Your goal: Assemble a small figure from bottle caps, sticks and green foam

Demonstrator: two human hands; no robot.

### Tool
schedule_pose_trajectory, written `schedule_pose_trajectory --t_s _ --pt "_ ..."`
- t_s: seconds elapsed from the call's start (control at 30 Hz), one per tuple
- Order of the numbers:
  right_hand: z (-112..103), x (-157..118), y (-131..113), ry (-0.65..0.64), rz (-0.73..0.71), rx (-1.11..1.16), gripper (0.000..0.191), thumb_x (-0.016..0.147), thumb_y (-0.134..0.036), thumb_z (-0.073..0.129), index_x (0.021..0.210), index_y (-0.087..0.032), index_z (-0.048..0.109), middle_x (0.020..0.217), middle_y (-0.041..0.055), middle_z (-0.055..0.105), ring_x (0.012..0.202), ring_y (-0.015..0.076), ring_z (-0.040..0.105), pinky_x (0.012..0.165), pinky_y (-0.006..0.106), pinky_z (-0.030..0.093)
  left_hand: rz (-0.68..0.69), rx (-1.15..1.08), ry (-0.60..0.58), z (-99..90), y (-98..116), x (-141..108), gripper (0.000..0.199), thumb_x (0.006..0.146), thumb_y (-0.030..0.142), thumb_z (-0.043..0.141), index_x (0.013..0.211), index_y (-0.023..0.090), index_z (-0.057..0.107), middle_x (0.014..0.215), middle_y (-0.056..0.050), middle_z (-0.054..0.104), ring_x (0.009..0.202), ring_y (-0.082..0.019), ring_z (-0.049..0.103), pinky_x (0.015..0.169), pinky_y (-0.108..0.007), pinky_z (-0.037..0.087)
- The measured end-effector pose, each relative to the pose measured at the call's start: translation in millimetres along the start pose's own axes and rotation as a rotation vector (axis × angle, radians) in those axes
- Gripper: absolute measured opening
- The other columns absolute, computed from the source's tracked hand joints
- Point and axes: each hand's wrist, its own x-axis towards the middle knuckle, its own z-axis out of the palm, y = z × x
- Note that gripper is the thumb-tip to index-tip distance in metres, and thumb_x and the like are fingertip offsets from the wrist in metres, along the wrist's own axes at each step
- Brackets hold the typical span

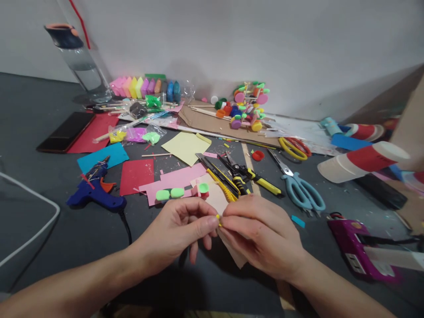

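Between the fingertips of my left hand (185, 227) and my right hand (265, 234) is a tiny yellow piece (219, 219), pinched from both sides and partly covered. Just beyond my left hand lie green oval pieces (170, 194) on pink paper (177, 179), beside a red and green piece (203, 188). A yellow and black cutter (220, 179) and black and yellow pliers (236, 172) rest in front of my fingers. Under my hands, pale paper (216, 197) shows in part.
A blue glue gun (96, 190) and its cable lie left. Blue-handled scissors (300, 190) and a purple device (359, 251) are right. Paper cups (364, 161), a bottle (82, 66), a phone (66, 131), clay packs (145, 87) and colourful wheeled models (250, 106) stand or lie farther back.
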Motion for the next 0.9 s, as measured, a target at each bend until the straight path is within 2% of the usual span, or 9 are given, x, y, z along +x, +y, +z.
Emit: schedule_pose_trajectory --t_s 0.1,0.23,0.43,0.57,0.9 --pt "0.6 0.1 -0.6 -0.001 0.000 0.025 0.013 0.083 -0.009 0.069 0.095 -0.014 0.067 0.086 0.0077 0.071 0.077 0.0149 0.065 0.070 0.030 0.055 0.011 -0.003 -0.008 0.8 1.1 -0.1 0.025 0.080 0.035 0.076 0.077 0.013 0.067 0.058 0.003 0.062 0.042 -0.004 0.053 0.035 -0.008 0.043" --pt "-2.2 2.0 -0.8 0.012 0.111 0.094 0.011 0.088 -0.008 0.063 0.096 -0.014 0.067 0.089 0.0073 0.069 0.083 0.0129 0.065 0.074 0.025 0.054 -0.028 -0.042 -0.016 0.2 -0.1 1.0 0.025 0.079 0.037 0.077 0.079 0.013 0.068 0.062 0.002 0.064 0.048 -0.006 0.057 0.035 -0.010 0.045" --pt "-4.0 4.9 -0.3 -0.060 0.206 0.235 0.011 0.091 -0.011 0.063 0.097 -0.016 0.070 0.094 0.0060 0.066 0.089 0.0117 0.065 0.078 0.022 0.055 -0.089 -0.062 -0.070 -3.4 -2.8 2.8 0.021 0.076 0.030 0.078 0.072 0.013 0.067 0.061 0.001 0.066 0.044 -0.006 0.056 0.033 -0.011 0.043" --pt "-4.2 4.3 -0.5 -0.069 0.233 0.273 0.008 0.090 -0.011 0.064 0.092 -0.017 0.069 0.092 0.0050 0.067 0.088 0.0113 0.066 0.078 0.022 0.055 -0.105 -0.043 -0.055 -4.4 -2.9 4.5 0.018 0.076 0.028 0.077 0.074 0.013 0.068 0.061 0.001 0.066 0.043 -0.006 0.056 0.032 -0.010 0.041" --pt "-2.6 4.3 -1.5 -0.041 0.242 0.275 0.011 0.088 -0.009 0.064 0.094 -0.018 0.067 0.091 0.0041 0.069 0.085 0.0126 0.066 0.075 0.024 0.056 -0.106 -0.018 -0.058 -2.6 -1.0 3.0 0.018 0.076 0.029 0.076 0.078 0.013 0.068 0.063 0.001 0.066 0.044 -0.005 0.055 0.032 -0.010 0.040"
